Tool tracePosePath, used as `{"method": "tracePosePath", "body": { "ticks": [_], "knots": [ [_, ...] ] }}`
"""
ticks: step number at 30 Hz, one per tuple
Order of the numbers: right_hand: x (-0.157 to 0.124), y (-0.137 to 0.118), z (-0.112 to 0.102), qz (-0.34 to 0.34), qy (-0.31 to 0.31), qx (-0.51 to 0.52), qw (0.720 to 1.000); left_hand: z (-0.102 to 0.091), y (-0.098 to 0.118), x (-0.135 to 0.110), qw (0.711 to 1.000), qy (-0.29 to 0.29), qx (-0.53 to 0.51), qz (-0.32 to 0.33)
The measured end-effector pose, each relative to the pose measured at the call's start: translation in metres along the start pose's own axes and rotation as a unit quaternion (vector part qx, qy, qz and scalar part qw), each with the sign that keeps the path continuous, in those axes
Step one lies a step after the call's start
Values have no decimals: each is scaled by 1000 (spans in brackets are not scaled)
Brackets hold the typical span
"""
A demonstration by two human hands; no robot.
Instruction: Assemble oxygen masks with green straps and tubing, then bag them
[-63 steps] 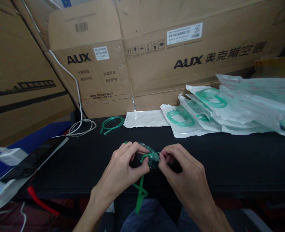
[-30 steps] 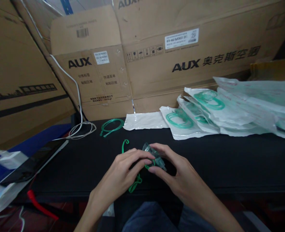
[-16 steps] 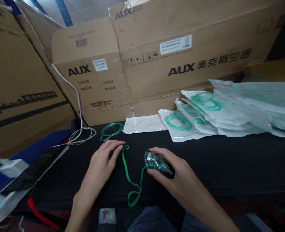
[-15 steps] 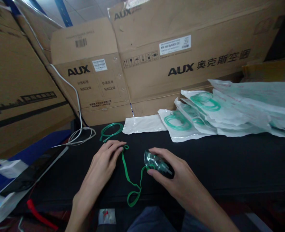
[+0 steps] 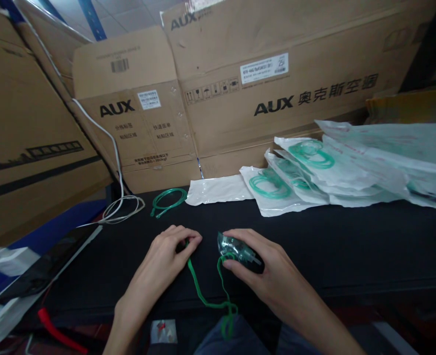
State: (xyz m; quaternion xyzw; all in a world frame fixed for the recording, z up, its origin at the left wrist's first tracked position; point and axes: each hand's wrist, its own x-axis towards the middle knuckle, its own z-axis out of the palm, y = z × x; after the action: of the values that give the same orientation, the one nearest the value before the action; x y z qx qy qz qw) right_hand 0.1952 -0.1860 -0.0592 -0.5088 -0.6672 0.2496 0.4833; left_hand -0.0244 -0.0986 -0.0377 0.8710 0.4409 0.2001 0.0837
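Note:
In my right hand is a clear green oxygen mask, gripped between thumb and fingers just above the black table. A green elastic strap runs from the mask, sags over the table's front edge in a loop, and rises to my left hand. That hand pinches the strap near its end, thumb and fingertips together; the very end is hidden by the fingers. Beyond my left hand lies a coil of green tubing, apart from both hands.
White pouches with coiled green tubing are stacked at the back right, beside a flat white pouch. Cardboard boxes wall off the back. A white cable and a white adapter lie at left.
My left hand has shifted slightly right and down, its fingers now closed over the strap's end. The strap's loop has dropped over the front edge. My right hand keeps the mask nearly in place.

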Motion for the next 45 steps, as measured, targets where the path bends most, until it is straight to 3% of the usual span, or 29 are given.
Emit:
{"method": "tracePosePath", "body": {
  "ticks": [10,15,20,26,35,39,45],
  "knots": [
    [1,-1,0,-9,0,11,1000,1,-1,-2,996,1,-47,71],
    [1,1,1,-2,3,3,1000,4,-8,-1,996,-2,-52,78],
    [0,8,2,30,14,-5,999,5,3,-4,994,37,-77,68],
    [1,13,-3,30,12,87,996,8,20,-8,991,84,-93,37],
    [4,14,3,109,60,266,956,12,35,-8,977,159,-92,108],
    [5,12,5,104,86,293,947,15,39,-7,974,170,-112,103],
    [4,13,8,95,69,308,944,17,47,-11,967,193,-127,108]
  ]
}}
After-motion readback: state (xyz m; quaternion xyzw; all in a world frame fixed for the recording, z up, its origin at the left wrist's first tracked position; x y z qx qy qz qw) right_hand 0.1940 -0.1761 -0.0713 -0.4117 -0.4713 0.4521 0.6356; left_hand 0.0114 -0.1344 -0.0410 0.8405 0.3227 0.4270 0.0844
